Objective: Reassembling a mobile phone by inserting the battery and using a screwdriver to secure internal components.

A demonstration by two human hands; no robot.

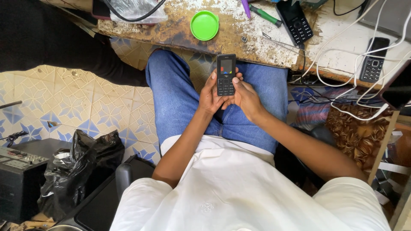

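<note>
I hold a small black keypad phone [225, 68] upright over my lap, its little screen lit with colours. My left hand [209, 96] wraps its left side and back. My right hand [245, 96] grips the right side, with the thumb resting on the keypad. Both hands hover above my blue jeans [180, 98], just in front of the worn workbench edge [257, 53].
On the bench lie a green round lid [204, 25], a black keypad phone [295, 21], another phone [373, 59] at right, a green-handled screwdriver [265, 15], and white cables [342, 64]. A black plastic bag [81, 167] sits on the tiled floor at left.
</note>
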